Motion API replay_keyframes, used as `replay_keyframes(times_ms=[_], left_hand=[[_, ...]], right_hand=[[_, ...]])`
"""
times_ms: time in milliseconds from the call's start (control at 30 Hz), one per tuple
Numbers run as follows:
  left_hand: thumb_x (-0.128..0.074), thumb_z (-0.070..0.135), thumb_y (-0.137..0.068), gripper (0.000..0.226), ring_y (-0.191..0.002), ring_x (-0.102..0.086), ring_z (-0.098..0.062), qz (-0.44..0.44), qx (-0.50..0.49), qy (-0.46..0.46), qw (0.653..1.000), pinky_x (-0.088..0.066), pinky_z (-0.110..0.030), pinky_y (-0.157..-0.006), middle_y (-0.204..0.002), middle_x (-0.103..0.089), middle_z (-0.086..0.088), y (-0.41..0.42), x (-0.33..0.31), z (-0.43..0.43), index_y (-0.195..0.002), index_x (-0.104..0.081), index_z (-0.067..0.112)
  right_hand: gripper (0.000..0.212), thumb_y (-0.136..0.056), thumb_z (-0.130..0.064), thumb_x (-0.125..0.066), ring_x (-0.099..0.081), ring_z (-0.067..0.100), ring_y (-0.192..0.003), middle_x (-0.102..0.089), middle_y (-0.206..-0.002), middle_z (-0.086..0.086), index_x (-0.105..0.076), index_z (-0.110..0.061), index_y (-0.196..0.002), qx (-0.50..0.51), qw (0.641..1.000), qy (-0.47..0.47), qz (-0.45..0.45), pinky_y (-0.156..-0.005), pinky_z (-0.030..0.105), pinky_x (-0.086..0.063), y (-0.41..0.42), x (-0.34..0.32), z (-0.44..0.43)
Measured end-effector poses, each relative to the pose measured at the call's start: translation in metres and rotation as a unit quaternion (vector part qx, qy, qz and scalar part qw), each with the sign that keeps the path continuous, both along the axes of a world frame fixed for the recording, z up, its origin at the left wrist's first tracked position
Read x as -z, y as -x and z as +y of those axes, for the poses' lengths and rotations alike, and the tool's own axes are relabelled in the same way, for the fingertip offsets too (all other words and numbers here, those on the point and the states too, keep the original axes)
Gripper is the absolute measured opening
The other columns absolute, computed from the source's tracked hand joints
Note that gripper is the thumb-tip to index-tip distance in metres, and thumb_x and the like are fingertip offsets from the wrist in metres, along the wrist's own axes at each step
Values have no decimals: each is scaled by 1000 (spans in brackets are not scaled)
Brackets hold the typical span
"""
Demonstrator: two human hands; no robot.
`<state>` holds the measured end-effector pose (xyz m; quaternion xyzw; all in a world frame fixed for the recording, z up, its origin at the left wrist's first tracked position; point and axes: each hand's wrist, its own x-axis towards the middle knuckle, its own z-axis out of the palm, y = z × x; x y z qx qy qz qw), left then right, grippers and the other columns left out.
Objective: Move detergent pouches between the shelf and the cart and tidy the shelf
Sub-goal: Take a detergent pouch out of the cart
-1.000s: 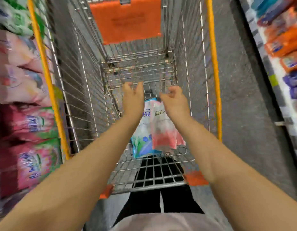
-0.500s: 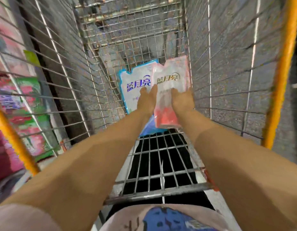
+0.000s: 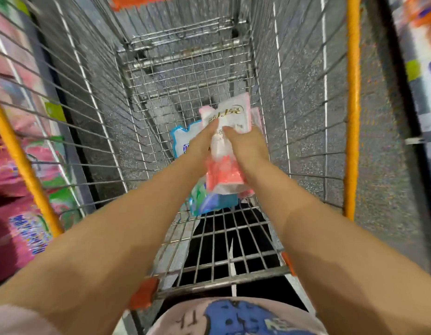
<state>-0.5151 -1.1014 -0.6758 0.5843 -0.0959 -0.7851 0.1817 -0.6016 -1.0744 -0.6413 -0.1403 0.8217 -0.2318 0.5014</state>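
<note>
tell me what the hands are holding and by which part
The pink-and-white pouch, gripped at its middle: left hand on its left edge, right hand on its right edge.

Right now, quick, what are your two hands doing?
Left hand: holding the pink pouch.
Right hand: holding the same pink pouch.
</note>
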Motion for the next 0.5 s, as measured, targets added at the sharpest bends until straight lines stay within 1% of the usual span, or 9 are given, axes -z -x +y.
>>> replay_keyframes(times_ms=[67, 100, 167, 233, 300, 367, 400, 433, 500], left_hand=[[-42, 38, -97, 33, -72, -71, -19, 53, -7, 29, 998, -59, -32, -66, -83, -74, -6, -4, -24, -11, -104, -63, 13], [-41, 39, -97, 35, -74, -71, -19, 66, -6, 46, 997, -59, -32, -68, -84, -74, -6, -5, -39, -15, -104, -63, 14], [-40, 40, -97, 35, -73, -71, -18, 91, -5, 86, 992, -58, -31, -68, -83, -74, -5, -9, -70, -24, -102, -63, 14], [-43, 39, -95, 34, -78, -71, -19, 99, -21, 124, 987, -57, -32, -72, -88, -73, -7, -11, -105, -28, -103, -64, 14], [-48, 39, -92, 38, -94, -67, -23, 100, -37, 175, 979, -54, -36, -84, -106, -69, -11, -16, -139, -30, -115, -61, 11], [-52, 39, -88, 53, -115, -58, -29, 108, -48, 243, 963, -48, -41, -97, -129, -57, -16, -22, -174, -29, -131, -51, 9], [-53, 38, -88, 53, -116, -57, -29, 112, -52, 276, 953, -48, -41, -98, -132, -55, -17, -24, -192, -28, -133, -50, 10], [-53, 35, -89, 48, -113, -60, -27, 110, -56, 313, 942, -50, -39, -95, -128, -57, -16, -25, -212, -26, -130, -52, 11], [-54, 29, -89, 35, -102, -65, -23, 83, -79, 393, 912, -52, -38, -91, -116, -66, -10, -28, -254, -18, -122, -55, 15]], right_hand=[[73, -76, -53, -63, -58, 32, -111, -60, -124, 10, -42, -10, -132, -28, 999, 26, 36, -94, 39, -46, 1, -21, -8], [72, -79, -51, -62, -57, 31, -114, -58, -126, 10, -41, -9, -133, -40, 997, 46, 55, -94, 38, -46, 1, -30, -12], [68, -79, -51, -63, -58, 29, -111, -60, -125, 9, -44, -10, -131, -52, 991, 98, 70, -88, 34, -46, 1, -57, -20], [59, -80, -51, -63, -60, 25, -106, -62, -119, 5, -48, -14, -124, -77, 981, 157, 87, -77, 31, -41, -2, -90, -26], [52, -79, -51, -64, -61, 22, -101, -63, -112, 2, -51, -18, -117, -94, 967, 218, 88, -76, 31, -43, -4, -125, -27], [49, -76, -54, -65, -62, 23, -99, -64, -109, -1, -51, -23, -112, -104, 953, 273, 85, -82, 35, -49, -6, -161, -27], [49, -75, -55, -65, -62, 24, -99, -65, -108, -1, -49, -25, -110, -107, 945, 298, 79, -84, 39, -50, -7, -178, -26], [50, -74, -56, -66, -62, 24, -99, -64, -108, -2, -48, -27, -110, -107, 938, 321, 69, -86, 42, -50, -8, -196, -24], [55, -73, -55, -68, -62, 24, -101, -64, -110, -3, -46, -25, -113, -115, 922, 368, 50, -87, 43, -50, -10, -231, -18]])
